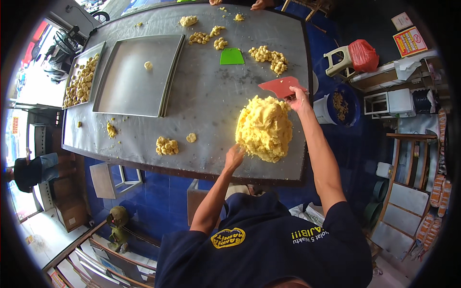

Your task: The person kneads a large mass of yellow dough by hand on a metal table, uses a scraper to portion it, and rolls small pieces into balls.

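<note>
A large heap of crumbly yellow dough (264, 128) sits near the right end of the metal table. Beyond its far right side, my right hand (297, 99) is closed on a red dough scraper (280, 87), whose blade points left above the table. My left hand (234, 157) is at the near left side of the heap, its fingers loosely bent against the dough and holding nothing that I can see. Farther off, a green dough scraper (232, 56) lies flat on the table. Small dough balls (269, 59) are clustered beyond the red scraper.
A metal tray (129, 77) with one dough piece lies left on the table (206, 105). Beside it is a tray of dough rounds (81, 81). More dough balls (166, 146) sit near the front edge. Another person's hands (259, 5) show at the far edge. A blue tub (343, 105) stands right.
</note>
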The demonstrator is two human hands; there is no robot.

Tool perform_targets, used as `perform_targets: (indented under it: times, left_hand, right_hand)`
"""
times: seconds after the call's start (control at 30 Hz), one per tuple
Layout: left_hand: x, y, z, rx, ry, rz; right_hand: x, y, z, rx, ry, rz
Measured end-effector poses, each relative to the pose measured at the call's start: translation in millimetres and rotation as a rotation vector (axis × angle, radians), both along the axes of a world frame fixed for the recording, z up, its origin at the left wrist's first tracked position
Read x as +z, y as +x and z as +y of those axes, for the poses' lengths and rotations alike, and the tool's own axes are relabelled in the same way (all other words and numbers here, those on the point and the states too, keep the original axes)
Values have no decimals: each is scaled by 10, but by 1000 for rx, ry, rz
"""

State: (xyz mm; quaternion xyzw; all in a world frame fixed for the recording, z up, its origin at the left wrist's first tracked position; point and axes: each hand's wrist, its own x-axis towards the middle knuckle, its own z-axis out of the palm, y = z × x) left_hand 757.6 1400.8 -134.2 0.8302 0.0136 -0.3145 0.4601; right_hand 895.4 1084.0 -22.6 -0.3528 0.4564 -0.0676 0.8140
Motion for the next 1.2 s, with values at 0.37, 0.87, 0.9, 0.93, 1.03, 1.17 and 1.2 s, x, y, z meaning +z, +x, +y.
perform_targets:
  times: [0.37, 0.87, 0.9, 0.93, 1.03, 1.17, 1.2]
  left_hand:
    - [-140, -280, 715, 138, 98, 59]
    - [145, -100, 519, 193, 45, 40]
    - [145, -128, 478, 198, 48, 27]
    - [150, -117, 541, 229, 61, 28]
    - [126, -193, 559, 261, 61, 25]
    - [-66, -313, 421, 259, -58, -46]
    - [-119, -334, 380, 266, -66, -24]
  right_hand:
    - [245, -3, 29, 498, -809, 129]
    - [-278, 61, 318, 1008, -1500, 189]
    - [-246, 52, 300, 1064, -1575, 273]
    - [-281, 112, 375, 1083, -1571, 256]
    - [-218, -33, 616, 1089, -1467, 187]
    - [154, -82, 323, 1210, -1494, 122]
    - [189, -172, 241, 1024, -1522, 238]
